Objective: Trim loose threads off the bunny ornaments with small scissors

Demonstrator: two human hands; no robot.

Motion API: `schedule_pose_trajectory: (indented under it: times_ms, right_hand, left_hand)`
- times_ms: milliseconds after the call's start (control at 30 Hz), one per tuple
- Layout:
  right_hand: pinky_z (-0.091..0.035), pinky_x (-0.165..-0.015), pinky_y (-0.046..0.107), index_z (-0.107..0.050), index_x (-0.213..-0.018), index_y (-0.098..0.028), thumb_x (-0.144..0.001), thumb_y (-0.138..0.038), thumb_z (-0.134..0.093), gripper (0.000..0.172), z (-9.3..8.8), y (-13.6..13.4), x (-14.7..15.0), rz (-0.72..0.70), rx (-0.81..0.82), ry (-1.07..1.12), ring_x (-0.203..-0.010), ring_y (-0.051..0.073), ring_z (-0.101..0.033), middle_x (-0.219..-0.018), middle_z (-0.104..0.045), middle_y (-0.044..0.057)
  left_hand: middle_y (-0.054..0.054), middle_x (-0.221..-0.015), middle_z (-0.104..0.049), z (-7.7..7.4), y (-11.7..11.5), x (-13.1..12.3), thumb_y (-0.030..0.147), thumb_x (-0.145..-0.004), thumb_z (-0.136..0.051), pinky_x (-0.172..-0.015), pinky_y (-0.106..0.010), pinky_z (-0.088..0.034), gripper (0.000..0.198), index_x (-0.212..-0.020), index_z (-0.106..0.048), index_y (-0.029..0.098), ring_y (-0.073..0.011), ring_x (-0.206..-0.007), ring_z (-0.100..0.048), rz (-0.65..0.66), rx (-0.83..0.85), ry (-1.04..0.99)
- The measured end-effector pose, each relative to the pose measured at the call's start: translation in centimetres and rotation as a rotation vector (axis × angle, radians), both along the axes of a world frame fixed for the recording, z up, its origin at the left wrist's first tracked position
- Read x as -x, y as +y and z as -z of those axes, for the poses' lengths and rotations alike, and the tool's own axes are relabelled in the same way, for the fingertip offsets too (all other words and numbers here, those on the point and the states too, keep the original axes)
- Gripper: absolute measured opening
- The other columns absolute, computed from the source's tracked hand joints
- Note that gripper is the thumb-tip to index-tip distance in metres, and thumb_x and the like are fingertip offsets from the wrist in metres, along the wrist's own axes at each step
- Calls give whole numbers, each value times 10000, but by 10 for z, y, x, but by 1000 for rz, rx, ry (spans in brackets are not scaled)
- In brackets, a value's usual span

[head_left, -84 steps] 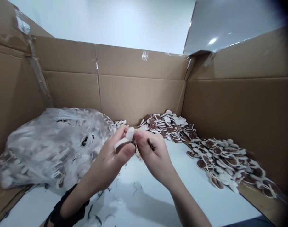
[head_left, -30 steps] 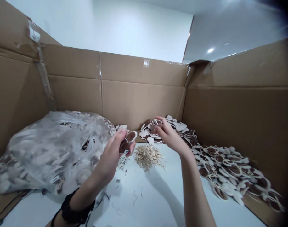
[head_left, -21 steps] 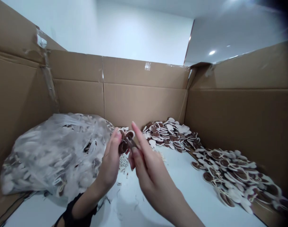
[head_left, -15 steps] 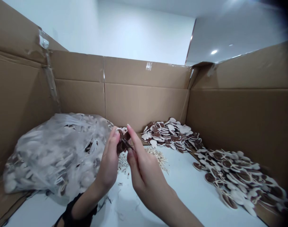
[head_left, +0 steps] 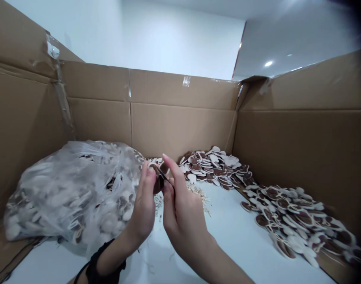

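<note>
Pinched in my left hand (head_left: 144,207) is a flat brown patch (head_left: 158,184) with a pale edge, partly covered by the fingers. My right hand (head_left: 184,209) is closed around small dark thread snips (head_left: 164,176), whose narrow blades touch or lie right at the patch. Most of the snips' body is hidden in the palm. Both hands are close together above the white table (head_left: 233,240). Behind and below them lies a scatter of short cream trimmings (head_left: 200,194).
A bulky clear plastic bag (head_left: 70,193) full of similar pieces sits at left. Loose brown-and-white patches form a pile (head_left: 214,169) at the back right and another pile (head_left: 298,223) along the right. Cardboard walls (head_left: 180,122) enclose the table on three sides.
Both hands have shifted slightly to the right, still together, with the patch and snips. The snips' blades now lie a little higher against the patch.
</note>
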State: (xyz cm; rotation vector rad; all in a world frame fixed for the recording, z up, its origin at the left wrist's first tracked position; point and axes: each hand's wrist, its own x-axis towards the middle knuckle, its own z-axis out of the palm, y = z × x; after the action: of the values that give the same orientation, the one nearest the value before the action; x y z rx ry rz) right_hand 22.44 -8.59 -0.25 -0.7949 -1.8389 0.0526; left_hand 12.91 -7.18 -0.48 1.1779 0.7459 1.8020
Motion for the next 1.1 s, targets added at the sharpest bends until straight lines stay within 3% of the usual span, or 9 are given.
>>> schedule_pose_trajectory:
  times_ms: [167, 367, 533, 633, 700, 800, 900, 1000, 1100]
  right_hand:
    - [-446, -514, 283, -323, -1394, -211, -947, -151, -355, 453, -5, -2, -3, -13, 46, 76, -559, 162, -616, -894, -730, 54]
    - [-409, -473, 269, -343, -1370, -245, -961, -142, -374, 424, -6, 0, -8, -79, 84, 141, -531, 137, -592, -913, -735, 36]
    - [-477, -553, 279, -438, -1302, -270, -986, -172, -388, 335, -12, 4, -23, -64, -22, 399, -649, 150, -629, -925, -681, 46]
    - [-432, -498, 261, -499, -1256, -284, -1000, -226, -407, 278, -22, 4, -41, -44, -42, 534, -622, 149, -589, -840, -632, 38]
    - [-396, -462, 237, -533, -1222, -289, -1003, -252, -419, 249, -28, 3, -50, -123, 72, 500, -567, 132, -544, -733, -578, 8]
    - [-451, -549, 227, -551, -1192, -289, -1005, -256, -408, 237, -29, 1, -49, -254, 227, 406, -630, 124, -569, -740, -570, -7]
    - [-458, -594, 237, -539, -1224, -287, -996, -234, -395, 274, -25, 1, -38, -338, 312, 297, -661, 126, -572, -771, -594, -9]
    - [-381, -502, 225, -498, -1291, -304, -963, -200, -432, 351, -22, 1, -30, -338, 346, 197, -534, 111, -483, -687, -569, -41]
    - [-312, -454, 228, -465, -1338, -299, -908, -180, -500, 448, -22, 3, -30, -251, 329, 115, -450, 108, -411, -563, -509, -84]
  left_hand:
    - [9, -712, -515, 9, -2, -4, 460, -929, -558, -582, -257, -436, 245, -851, -516, 232, -168, -693, -530, -32, -58, 112]
    - [-4, -813, -530, 3, -3, 1, 513, -972, -439, -694, -263, -423, 315, -892, -544, 228, -160, -736, -494, -25, -195, 302]
    - [-7, -758, -504, 1, -9, -10, 359, -1015, -379, -667, -290, -379, 275, -818, -507, 216, -172, -689, -463, -5, -253, 481]
    - [7, -684, -429, 4, -8, -16, 259, -1009, -344, -639, -302, -339, 302, -726, -437, 210, -168, -645, -419, -11, -267, 619]
    - [3, -718, -439, 7, -4, -14, 274, -1005, -334, -659, -303, -348, 268, -765, -438, 214, -171, -676, -425, 4, -306, 621]
    - [-20, -912, -517, 8, -2, -5, 362, -959, -477, -736, -294, -385, 125, -971, -482, 237, -184, -820, -475, -20, -390, 611]
    - [-22, -1042, -542, 5, -4, 1, 328, -942, -544, -790, -277, -404, 188, -1099, -457, 271, -180, -926, -513, -58, -346, 598]
    - [-10, -1015, -575, -1, -5, 5, 269, -989, -446, -787, -260, -424, 106, -1092, -468, 270, -158, -880, -555, -55, -257, 489]
    - [10, -905, -590, -9, -2, 11, 246, -976, -448, -726, -228, -424, 77, -1017, -514, 247, -142, -801, -560, -165, -247, 394]
